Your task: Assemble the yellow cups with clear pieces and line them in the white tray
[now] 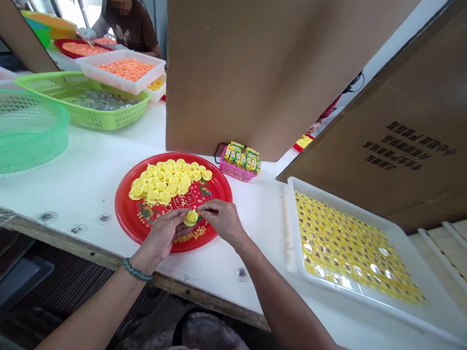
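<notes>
Over the front of a round red tray (125, 216), my left hand (166, 230) pinches a small round yellow piece (190, 218), cup-like with a raised rim. My right hand (221, 218) is close beside it, thumb and fingertips pressed together at the piece's right edge. Whatever those fingertips hold is too small to make out. Many similar yellow pieces (161, 181) are heaped on the far left part of the tray. Tiny pale yellow bits (194, 235) lie scattered on its near side, partly behind my hands.
A pink basket (240, 173) of small yellow-green packets stands behind the tray. On the right is a white tray (290, 231) with rows of yellow pieces. Green baskets (109, 123) and tall cardboard sheets (245, 59) stand around. Across the table, a person (134, 28) works over orange pieces.
</notes>
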Action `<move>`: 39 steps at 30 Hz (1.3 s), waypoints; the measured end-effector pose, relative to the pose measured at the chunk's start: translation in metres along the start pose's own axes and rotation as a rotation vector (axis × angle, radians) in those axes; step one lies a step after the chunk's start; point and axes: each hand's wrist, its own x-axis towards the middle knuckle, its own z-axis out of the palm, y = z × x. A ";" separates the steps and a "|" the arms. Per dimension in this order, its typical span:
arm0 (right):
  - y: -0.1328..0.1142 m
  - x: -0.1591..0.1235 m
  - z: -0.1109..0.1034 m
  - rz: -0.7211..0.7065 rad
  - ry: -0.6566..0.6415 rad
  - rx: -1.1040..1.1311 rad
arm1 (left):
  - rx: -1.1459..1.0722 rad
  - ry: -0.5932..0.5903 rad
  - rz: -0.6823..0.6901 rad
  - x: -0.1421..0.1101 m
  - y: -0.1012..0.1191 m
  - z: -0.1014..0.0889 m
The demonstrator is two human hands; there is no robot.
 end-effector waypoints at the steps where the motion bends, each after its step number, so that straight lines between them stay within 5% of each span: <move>1: -0.005 -0.003 -0.003 -0.031 0.003 0.071 | -0.014 -0.027 0.003 -0.001 -0.003 0.002; 7: -0.011 -0.034 -0.033 0.057 0.094 0.188 | -0.045 -0.135 -0.033 -0.006 -0.018 0.017; 12: 0.009 -0.104 -0.061 0.263 0.137 0.011 | -0.022 -0.187 -0.072 -0.018 -0.029 0.028; 17: 0.026 -0.167 -0.046 0.154 -0.065 -0.227 | 0.073 -0.216 -0.121 -0.031 -0.051 0.034; 21: 0.035 -0.178 -0.032 0.168 0.003 -0.181 | 0.112 -0.207 -0.135 -0.038 -0.062 0.037; 28: 0.035 -0.176 -0.038 0.271 0.200 0.113 | 0.148 -0.144 -0.124 -0.047 -0.061 0.040; 34: 0.016 -0.177 -0.042 0.516 0.313 0.787 | 0.168 -0.136 -0.143 -0.048 -0.065 0.041; 39: 0.004 -0.176 -0.044 0.468 0.343 1.053 | 0.145 -0.175 -0.149 -0.049 -0.068 0.044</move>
